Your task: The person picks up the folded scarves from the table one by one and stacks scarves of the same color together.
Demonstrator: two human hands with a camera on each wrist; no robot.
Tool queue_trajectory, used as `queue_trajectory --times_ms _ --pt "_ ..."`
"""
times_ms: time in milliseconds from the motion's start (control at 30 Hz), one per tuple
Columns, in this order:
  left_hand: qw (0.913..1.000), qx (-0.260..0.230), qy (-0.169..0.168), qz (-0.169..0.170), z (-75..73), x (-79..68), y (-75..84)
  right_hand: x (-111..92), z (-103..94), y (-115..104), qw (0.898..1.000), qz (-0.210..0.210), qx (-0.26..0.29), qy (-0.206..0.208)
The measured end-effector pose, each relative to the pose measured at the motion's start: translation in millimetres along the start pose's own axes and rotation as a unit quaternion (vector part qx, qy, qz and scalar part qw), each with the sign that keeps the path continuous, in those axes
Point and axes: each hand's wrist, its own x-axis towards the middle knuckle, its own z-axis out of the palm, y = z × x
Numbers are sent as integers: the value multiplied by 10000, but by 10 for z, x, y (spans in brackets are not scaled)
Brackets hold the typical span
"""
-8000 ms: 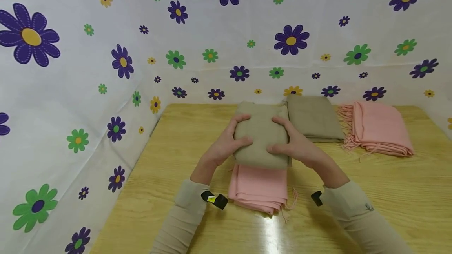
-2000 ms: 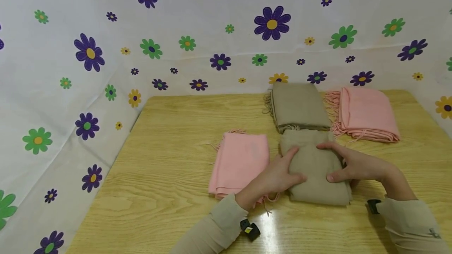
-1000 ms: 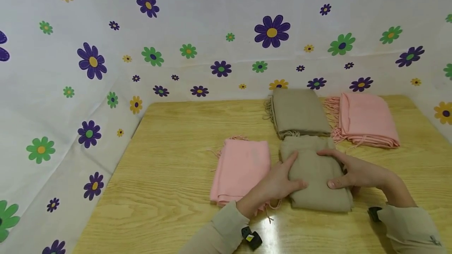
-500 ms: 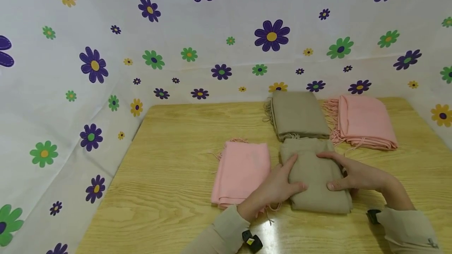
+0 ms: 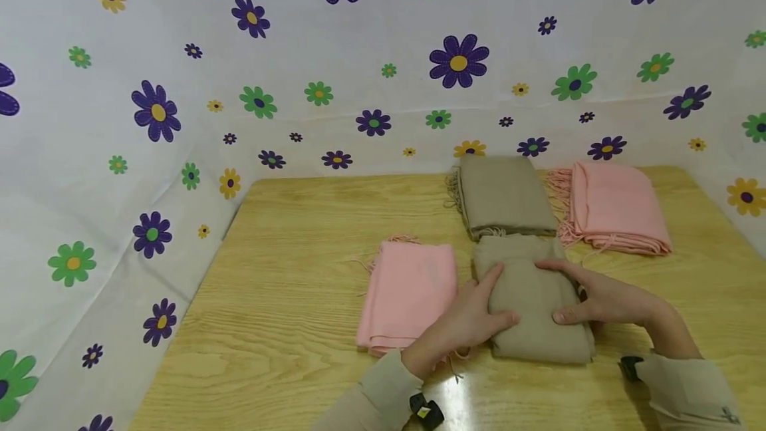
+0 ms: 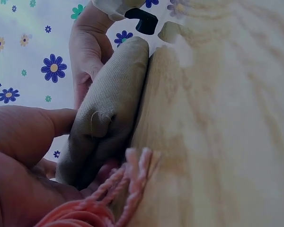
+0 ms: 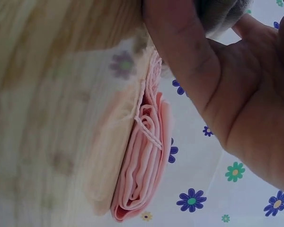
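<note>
You have the near khaki cloth [image 5: 538,311] gripped between both hands, your left hand [image 5: 469,314] on its left side and your right hand [image 5: 610,294] on its right, thumbs over the top. The folded bundle lies on the wooden bench [image 5: 269,298], in front of the far khaki cloth [image 5: 505,195], with a little fringe showing where the two meet. Just left of it, partly behind your left forearm, lies the left pink cloth [image 5: 409,291]. The right pink cloth [image 5: 622,208] sits beside the far khaki one, its fringe towards it.
</note>
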Motion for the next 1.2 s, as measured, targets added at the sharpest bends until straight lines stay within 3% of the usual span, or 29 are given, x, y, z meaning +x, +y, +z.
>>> queue_trajectory --times_ms 200,333,567,700,867,1200 --pt "9990 -68 -302 -329 -86 -96 107 -41 -60 -117 9990 204 -386 15" --pt "9984 208 -518 -76 -311 -158 211 -47 -187 -261 9976 276 -618 147" --pt "9941 827 -681 188 -758 -191 345 106 -397 -493 9879 -62 -1186 1002" --pt "9953 602 -723 244 -982 -4 325 294 -528 -505 9876 -102 -860 1309" --pt "9985 64 -475 279 -1151 363 183 558 -669 -395 9876 109 -393 1518" --pt "9983 -551 -155 79 -1136 960 -63 924 -750 -53 9820 636 152 1770"
